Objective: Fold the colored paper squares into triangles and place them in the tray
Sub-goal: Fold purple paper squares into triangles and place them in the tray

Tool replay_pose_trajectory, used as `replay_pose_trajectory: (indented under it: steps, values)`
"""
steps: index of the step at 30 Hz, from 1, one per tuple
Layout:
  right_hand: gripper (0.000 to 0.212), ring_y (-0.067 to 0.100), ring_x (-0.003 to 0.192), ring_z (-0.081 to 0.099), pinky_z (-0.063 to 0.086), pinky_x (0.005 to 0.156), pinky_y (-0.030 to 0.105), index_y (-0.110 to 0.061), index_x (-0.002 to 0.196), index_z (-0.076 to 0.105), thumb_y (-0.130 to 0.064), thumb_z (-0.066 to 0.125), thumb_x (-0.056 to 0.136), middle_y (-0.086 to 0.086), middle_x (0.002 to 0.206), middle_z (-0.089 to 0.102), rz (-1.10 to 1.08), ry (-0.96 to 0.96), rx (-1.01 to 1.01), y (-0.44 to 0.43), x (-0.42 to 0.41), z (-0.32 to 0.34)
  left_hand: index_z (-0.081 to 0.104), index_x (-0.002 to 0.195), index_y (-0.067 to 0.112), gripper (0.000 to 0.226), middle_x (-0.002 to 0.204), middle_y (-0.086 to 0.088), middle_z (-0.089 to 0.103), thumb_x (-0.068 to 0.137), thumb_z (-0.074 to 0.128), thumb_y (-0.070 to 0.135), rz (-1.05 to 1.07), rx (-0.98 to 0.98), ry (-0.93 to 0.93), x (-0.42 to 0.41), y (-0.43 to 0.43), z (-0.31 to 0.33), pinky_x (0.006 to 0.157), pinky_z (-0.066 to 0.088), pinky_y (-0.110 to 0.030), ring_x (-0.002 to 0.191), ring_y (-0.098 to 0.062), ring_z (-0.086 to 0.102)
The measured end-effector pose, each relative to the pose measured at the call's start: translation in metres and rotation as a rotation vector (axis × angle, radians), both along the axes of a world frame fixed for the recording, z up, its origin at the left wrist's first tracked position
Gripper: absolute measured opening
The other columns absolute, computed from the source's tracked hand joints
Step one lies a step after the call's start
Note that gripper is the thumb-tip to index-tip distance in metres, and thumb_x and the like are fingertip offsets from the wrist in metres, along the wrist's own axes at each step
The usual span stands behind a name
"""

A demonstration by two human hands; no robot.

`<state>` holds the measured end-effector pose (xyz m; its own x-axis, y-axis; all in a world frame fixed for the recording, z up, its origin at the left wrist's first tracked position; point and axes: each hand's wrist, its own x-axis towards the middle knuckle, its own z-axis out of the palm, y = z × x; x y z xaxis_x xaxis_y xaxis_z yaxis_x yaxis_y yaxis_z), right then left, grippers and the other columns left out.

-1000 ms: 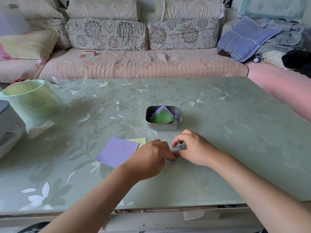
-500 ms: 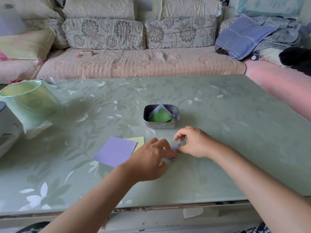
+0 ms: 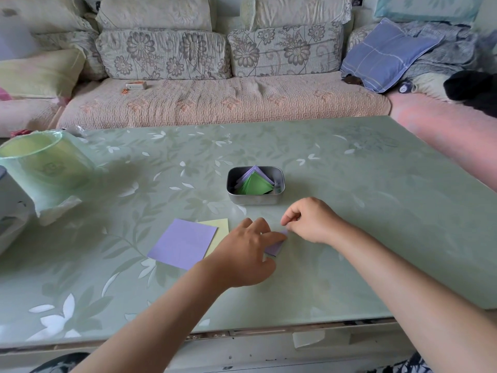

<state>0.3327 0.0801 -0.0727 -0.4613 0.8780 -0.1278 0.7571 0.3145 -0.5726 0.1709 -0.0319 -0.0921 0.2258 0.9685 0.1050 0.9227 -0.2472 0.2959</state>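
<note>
**Purple sheet pressed flat, tray waiting just beyond**

A person works a small purple sheet (image 3: 277, 246) against a green floral table (image 3: 376, 211), in what looks to be the creasing step of a fold. The left hand (image 3: 242, 254) lies over the paper with its fingers (image 3: 271, 236) stretched fairly straight, pressing it down. It covers most of the piece, so how complete the triangle is cannot be made out. The right hand (image 3: 312, 220) sits just beside the sheet's far corner, fingers loosely curled. Whether it pinches that corner or only rests against it is not clear from this view.

Just beyond both hands stands the metal tray (image 3: 252, 201), already holding a stack of green and purple triangles (image 3: 255, 185). To the left of the left hand, a flat purple square (image 3: 184, 243) lies on a yellow square (image 3: 219, 224). Both are unfolded, so the job appears well under way but not finished.

The next move likely calls for a firm run along the crease. After that comes a clean pinch to lift the thin piece off the slick surface and carry it the short way forward into the tray without letting the fold spring open. A bag-lined bin (image 3: 40, 162) stands at the table's left edge, with a sofa (image 3: 215, 103) behind.
</note>
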Motion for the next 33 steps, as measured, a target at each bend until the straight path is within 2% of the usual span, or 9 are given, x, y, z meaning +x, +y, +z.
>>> replay_pose_trajectory:
  steps: [3,6,11,15,19,26,33]
  values:
    - [0.023,0.004,0.061,0.057,0.039,0.054,0.012,-0.034,0.076,0.07,-0.014,0.062,0.085,-0.014,0.071,0.064,0.006,0.001,-0.019,0.0,0.0,-0.003,0.059,0.134,0.032,0.058,0.109,-0.001,0.054,0.077,0.045,0.032,0.005,0.003,-0.015,0.001,0.002,0.0,0.081,0.029,-0.024,0.089,-0.026,0.048]
    - [0.013,0.007,0.063,0.057,0.044,0.06,0.019,-0.033,0.078,0.069,-0.023,0.076,0.079,-0.012,0.076,0.064,0.023,0.036,-0.099,0.002,0.002,-0.004,0.062,0.129,0.033,0.054,0.107,0.0,0.054,0.077,0.047,0.033,-0.008,-0.005,-0.044,-0.001,0.003,0.0,0.079,0.027,-0.022,0.086,-0.025,0.048]
    - [0.019,0.008,0.061,0.054,0.044,0.056,0.019,-0.031,0.084,0.07,-0.027,0.086,0.074,-0.011,0.078,0.061,0.027,0.028,-0.108,0.0,0.0,0.001,0.069,0.116,0.035,0.046,0.105,0.007,0.055,0.077,0.046,0.036,-0.017,-0.033,-0.129,-0.005,0.0,0.003,0.078,0.03,-0.02,0.083,-0.019,0.049]
    - [0.017,0.006,0.06,0.054,0.039,0.051,0.015,-0.031,0.083,0.07,-0.024,0.084,0.076,-0.012,0.077,0.061,0.026,0.007,-0.105,-0.002,-0.002,0.004,0.072,0.112,0.036,0.043,0.106,0.014,0.055,0.076,0.048,0.034,-0.024,-0.063,-0.159,-0.009,-0.006,0.007,0.085,0.036,-0.019,0.089,-0.015,0.052]
    - [0.016,0.005,0.061,0.054,0.041,0.055,0.016,-0.031,0.083,0.071,-0.022,0.082,0.076,-0.011,0.077,0.061,0.024,0.012,-0.095,-0.003,-0.002,0.003,0.072,0.111,0.035,0.042,0.112,0.011,0.056,0.076,0.049,0.033,-0.049,-0.078,-0.15,-0.012,-0.013,0.011,0.088,0.04,-0.022,0.096,-0.014,0.05]
    - [0.013,0.007,0.058,0.055,0.042,0.052,0.015,-0.03,0.077,0.07,-0.018,0.075,0.079,-0.012,0.072,0.063,0.003,0.026,-0.079,-0.002,-0.002,0.002,0.074,0.11,0.037,0.037,0.116,0.012,0.057,0.081,0.053,0.032,-0.097,-0.069,-0.142,-0.018,-0.02,0.012,0.087,0.026,-0.002,0.1,-0.012,0.052]
    - [0.021,0.007,0.054,0.055,0.042,0.049,0.014,-0.031,0.074,0.071,-0.012,0.069,0.083,-0.012,0.067,0.064,-0.004,0.038,-0.065,0.0,0.001,0.0,0.077,0.1,0.037,0.022,0.114,0.012,0.061,0.086,0.06,0.036,-0.105,-0.036,-0.189,-0.02,-0.018,0.01,0.087,0.028,-0.002,0.096,-0.009,0.055]
